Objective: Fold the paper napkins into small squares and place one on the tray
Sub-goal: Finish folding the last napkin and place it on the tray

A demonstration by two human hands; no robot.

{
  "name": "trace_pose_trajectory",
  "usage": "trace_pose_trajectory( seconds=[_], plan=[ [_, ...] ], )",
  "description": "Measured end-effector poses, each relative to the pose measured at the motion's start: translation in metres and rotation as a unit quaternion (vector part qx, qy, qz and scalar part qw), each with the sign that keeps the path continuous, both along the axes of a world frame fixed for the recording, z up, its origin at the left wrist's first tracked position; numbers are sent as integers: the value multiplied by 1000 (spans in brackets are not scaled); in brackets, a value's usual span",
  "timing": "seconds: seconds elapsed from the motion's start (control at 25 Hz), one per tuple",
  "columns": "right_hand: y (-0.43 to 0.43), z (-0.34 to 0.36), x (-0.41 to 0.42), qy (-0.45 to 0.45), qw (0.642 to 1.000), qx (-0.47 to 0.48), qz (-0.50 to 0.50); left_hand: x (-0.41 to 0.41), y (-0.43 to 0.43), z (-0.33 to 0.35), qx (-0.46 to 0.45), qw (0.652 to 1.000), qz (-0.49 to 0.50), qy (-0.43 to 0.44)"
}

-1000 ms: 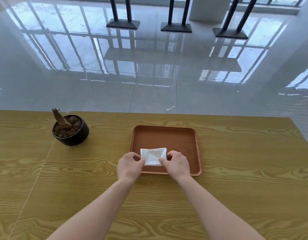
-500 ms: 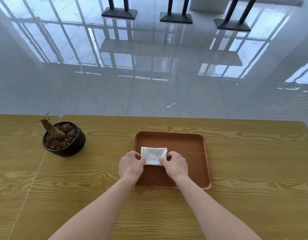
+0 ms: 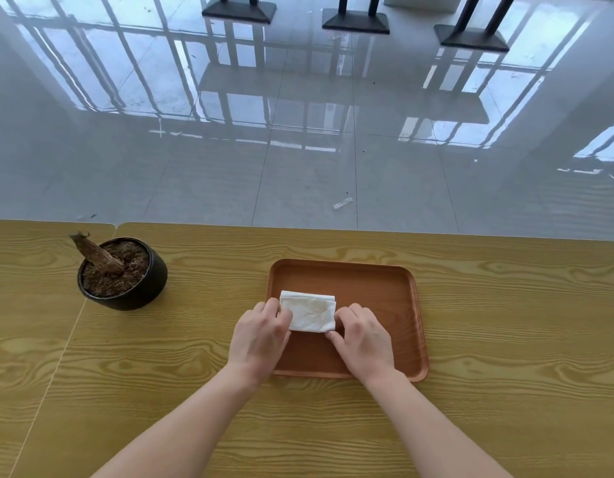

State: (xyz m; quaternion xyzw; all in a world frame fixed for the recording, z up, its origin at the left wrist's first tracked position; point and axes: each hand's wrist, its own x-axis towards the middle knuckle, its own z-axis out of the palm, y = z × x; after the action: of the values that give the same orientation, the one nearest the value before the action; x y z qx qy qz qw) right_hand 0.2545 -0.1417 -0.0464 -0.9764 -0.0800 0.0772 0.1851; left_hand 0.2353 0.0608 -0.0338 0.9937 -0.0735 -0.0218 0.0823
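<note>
Pinching the folded paper napkin [image 3: 309, 310] from both sides: with the left hand [image 3: 260, 334] curled knuckles-up onto its left edge, with the right hand [image 3: 362, 336] curled against its right edge, thumb tip at the near right corner. Both clamped on the one napkin, palms down, with only the napkin between them. Hard to tell whether lifted slightly or pressed flat on the wooden tray [image 3: 378, 288]; either way over the tray's left half, just ahead of the knuckles. Folded to a small white rectangle, with stacked layers along the far edge. Under and to the right of the right hand, bare tray floor up to a raised rim. Beneath both forearms, a yellow wood-grain table [image 3: 160, 391], with a seam left of the left arm. Well to the left of the left hand and farther away, a dark round pot [image 3: 133, 294] of brown soil with a cut stump [image 3: 97, 251] leaning left. Beyond the table's far edge, ahead of the hands, a glossy tiled floor [image 3: 298, 150] with window reflections, a small pale scrap [image 3: 343, 203], and black table bases [image 3: 355, 20] at the very top.
</note>
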Motion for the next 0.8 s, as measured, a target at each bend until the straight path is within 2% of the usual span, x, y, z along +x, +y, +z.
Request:
trace_pose_trajectory(
  seconds=[0.28,0.8],
  plan=[
    [4,-3,19,1,1000,3,-9,18,2,-6,53,996,-36,-60],
    [13,-1,51,-9,1000,6,-13,51,6,2,44,998,-16,-34]
  ],
)
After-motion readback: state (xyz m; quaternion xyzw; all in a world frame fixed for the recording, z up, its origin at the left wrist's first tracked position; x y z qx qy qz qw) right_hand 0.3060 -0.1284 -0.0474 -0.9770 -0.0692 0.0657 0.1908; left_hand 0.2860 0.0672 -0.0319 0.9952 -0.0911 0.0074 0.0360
